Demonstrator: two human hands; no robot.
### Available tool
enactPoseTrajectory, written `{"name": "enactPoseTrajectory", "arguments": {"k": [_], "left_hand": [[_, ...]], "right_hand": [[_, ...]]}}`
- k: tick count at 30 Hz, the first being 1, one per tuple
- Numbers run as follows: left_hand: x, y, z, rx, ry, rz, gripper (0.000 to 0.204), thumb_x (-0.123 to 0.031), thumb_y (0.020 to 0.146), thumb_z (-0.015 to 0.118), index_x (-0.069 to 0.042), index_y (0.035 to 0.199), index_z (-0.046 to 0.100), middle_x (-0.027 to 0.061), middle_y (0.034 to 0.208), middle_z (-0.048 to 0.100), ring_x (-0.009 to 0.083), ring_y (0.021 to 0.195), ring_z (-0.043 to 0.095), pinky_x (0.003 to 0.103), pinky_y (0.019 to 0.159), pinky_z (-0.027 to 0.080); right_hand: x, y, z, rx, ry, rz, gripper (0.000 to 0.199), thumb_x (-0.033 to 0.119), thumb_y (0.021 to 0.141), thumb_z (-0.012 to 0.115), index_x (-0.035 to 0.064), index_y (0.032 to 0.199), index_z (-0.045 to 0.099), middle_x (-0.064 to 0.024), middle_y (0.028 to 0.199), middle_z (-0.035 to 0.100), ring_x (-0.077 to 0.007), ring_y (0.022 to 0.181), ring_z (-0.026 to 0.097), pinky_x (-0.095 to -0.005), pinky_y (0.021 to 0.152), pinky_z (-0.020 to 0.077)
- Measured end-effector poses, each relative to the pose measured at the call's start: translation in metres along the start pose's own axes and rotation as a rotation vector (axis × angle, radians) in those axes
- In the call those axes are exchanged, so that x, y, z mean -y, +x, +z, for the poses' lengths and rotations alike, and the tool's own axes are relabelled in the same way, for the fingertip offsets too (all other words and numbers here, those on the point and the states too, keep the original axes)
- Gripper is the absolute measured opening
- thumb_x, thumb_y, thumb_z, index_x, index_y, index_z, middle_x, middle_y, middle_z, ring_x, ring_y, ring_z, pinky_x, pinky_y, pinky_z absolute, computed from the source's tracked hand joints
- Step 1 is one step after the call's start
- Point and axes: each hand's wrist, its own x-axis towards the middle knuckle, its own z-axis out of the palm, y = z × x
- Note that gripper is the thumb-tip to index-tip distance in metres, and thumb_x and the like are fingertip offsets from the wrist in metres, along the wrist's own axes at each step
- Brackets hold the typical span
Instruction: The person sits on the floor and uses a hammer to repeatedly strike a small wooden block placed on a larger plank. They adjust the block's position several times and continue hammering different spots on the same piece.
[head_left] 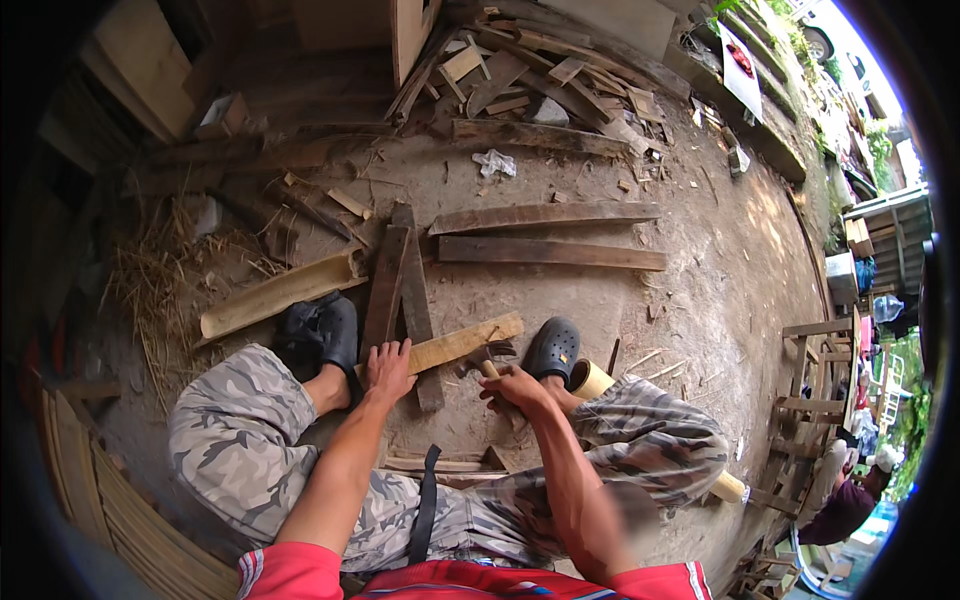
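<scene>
My left hand (388, 370) presses down on the left part of a pale yellow strip (455, 345) that looks like split bamboo, its fingers curled over the far edge. The strip lies slanted across the near end of a dark wooden beam (415, 295). In my right hand (515, 388) is a hammer (487, 362), gripped by its handle. The hammer's head is beside the strip's right part; whether they touch I cannot tell. Another dark beam (387, 285) crosses under or beside the first.
My dark clogs (553, 345) flank the strip. A split bamboo half (280, 297) lies left, and two dark planks (550, 252) lie ahead. Scrap wood (570, 75) is heaped at the back. A bamboo tube (590, 380) stands by my right leg. A person (845, 495) is far right.
</scene>
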Motion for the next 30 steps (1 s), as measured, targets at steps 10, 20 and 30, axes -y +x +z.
{"name": "enactPoseTrajectory", "arguments": {"k": [10, 20, 30], "left_hand": [[0.005, -0.005, 0.003, 0.021, -0.059, 0.005, 0.081, -0.024, 0.071, 0.082, -0.013, 0.141, 0.043, 0.0104, 0.120, 0.053, 0.0277, 0.117, 0.048, 0.044, 0.098, 0.038], [0.009, -0.006, 0.014, -0.075, -0.094, -0.053, 0.086, -0.021, 0.071, 0.081, -0.014, 0.146, 0.040, 0.0105, 0.120, 0.051, 0.0285, 0.116, 0.047, 0.043, 0.098, 0.037], [0.006, -0.011, 0.013, -0.029, -0.123, -0.091, 0.087, -0.021, 0.073, 0.080, -0.016, 0.149, 0.037, 0.0104, 0.121, 0.051, 0.0283, 0.117, 0.046, 0.042, 0.099, 0.035]], "right_hand": [[0.028, 0.044, -0.043, 0.262, -0.047, 0.240, 0.038, 0.024, 0.093, 0.066, 0.0054, 0.126, 0.060, -0.0040, 0.088, 0.067, -0.0066, 0.058, 0.055, -0.0179, 0.052, 0.0472], [0.057, 0.090, -0.082, 0.590, -0.274, 0.400, 0.035, 0.035, 0.096, 0.061, 0.0091, 0.120, 0.056, -0.0012, 0.083, 0.061, -0.0067, 0.056, 0.051, -0.0213, 0.046, 0.0420], [0.076, 0.070, -0.085, 0.467, -0.290, 0.355, 0.026, 0.032, 0.094, 0.064, 0.0056, 0.096, 0.061, -0.0017, 0.076, 0.062, -0.0080, 0.055, 0.054, -0.0214, 0.047, 0.0451]]}}
